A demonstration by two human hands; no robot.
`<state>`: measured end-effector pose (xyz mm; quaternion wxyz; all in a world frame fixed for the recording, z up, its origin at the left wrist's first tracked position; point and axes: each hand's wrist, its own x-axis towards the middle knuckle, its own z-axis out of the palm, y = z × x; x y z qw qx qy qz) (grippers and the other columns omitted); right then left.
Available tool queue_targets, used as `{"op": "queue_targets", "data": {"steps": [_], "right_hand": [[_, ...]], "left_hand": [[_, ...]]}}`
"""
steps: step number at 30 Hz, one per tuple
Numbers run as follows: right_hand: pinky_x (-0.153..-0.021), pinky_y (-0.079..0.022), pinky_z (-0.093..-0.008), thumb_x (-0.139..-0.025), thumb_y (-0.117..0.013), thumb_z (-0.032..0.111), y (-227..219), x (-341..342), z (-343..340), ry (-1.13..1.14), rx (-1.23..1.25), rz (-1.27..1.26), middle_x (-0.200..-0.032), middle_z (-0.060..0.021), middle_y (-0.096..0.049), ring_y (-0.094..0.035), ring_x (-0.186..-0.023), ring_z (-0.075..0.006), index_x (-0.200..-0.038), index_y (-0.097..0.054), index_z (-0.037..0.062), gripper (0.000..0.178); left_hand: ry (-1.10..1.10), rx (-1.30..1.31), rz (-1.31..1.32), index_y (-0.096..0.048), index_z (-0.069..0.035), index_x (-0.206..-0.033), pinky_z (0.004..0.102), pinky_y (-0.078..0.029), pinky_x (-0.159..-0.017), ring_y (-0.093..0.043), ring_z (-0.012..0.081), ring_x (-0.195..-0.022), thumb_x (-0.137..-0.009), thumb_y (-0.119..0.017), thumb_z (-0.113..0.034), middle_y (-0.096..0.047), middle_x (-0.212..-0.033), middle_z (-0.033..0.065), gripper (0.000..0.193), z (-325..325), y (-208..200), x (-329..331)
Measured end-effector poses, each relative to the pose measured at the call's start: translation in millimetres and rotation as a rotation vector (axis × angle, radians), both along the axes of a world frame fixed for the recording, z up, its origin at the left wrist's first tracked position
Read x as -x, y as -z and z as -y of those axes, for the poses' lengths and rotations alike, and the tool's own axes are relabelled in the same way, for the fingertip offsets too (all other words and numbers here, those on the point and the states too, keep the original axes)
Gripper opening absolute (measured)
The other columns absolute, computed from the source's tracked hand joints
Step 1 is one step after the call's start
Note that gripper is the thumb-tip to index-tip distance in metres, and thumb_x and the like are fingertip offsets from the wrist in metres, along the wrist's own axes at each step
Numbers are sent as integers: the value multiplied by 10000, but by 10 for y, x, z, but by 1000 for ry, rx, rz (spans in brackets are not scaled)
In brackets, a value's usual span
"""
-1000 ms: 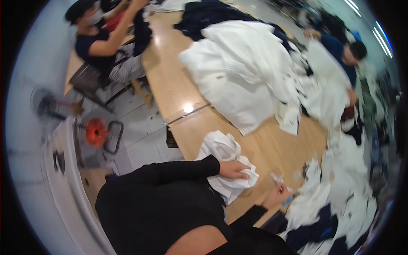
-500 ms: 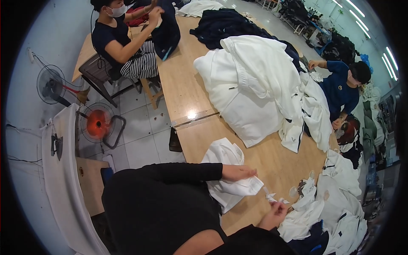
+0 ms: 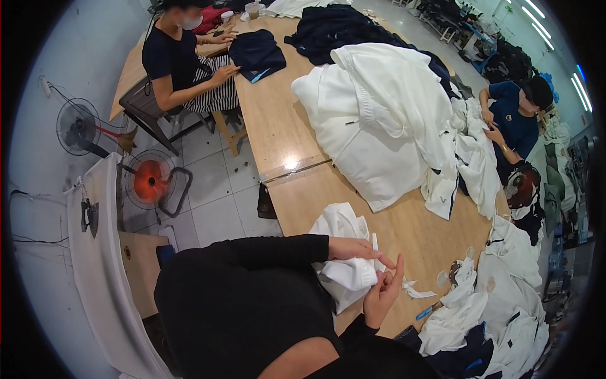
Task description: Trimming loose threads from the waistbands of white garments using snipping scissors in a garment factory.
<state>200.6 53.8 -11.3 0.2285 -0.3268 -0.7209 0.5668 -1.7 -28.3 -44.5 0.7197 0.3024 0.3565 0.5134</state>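
A white garment [image 3: 338, 224] lies bunched at the table's near edge in front of me. My left hand [image 3: 351, 248] is closed on it, fingers pointing right, and a narrow white strip [image 3: 374, 242] sticks up by those fingers. The garment's ribbed end [image 3: 358, 274] hangs below this hand. My right hand [image 3: 382, 295] meets it from the right, thumb and curled fingers at the fabric's edge, index finger raised. Exactly what the thumb pinches is partly hidden. Loose white strips [image 3: 418, 290] and a blue-handled tool [image 3: 428, 311] lie right of it on the table.
A big white garment pile [image 3: 372, 139] covers the table's middle, with dark garments [image 3: 341, 35] behind it. More white clothing [image 3: 508, 265] fills the right edge. Two people sit at the table, one handling a navy garment [image 3: 259, 54]. Fans [image 3: 151, 181] and an iron [image 3: 90, 216] are left.
My right hand has left the loose white strips on the table and moved up and left to the garment by my left hand. The far-left person has lowered the navy garment onto the table.
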Motion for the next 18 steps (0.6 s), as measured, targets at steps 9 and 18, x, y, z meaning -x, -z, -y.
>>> {"op": "queue_targets", "data": {"steps": [9,18], "right_hand": [[-701,-505,-403,-1006,-592,-15,499,142,148,13,-369,-50,-879,-121,-691,-679,-794,-323,-1328,-613,-16,322],[-676,-489,-483,-939,-719,42,-498,44,218,-157,-856,284,-849,-163,-614,-629,-784,-392,-978,-683,-5,71]], "left_hand": [[-446,-159,-334,-703,-115,-1409,353,-565,-839,-726,201,-902,-1162,-464,-411,-790,-1029,61,453,-289,68,106],[-297,-175,-1653,-720,-156,-1155,525,-524,-606,-715,386,-671,-941,-654,-256,-708,-704,129,245,-350,114,-130]]}}
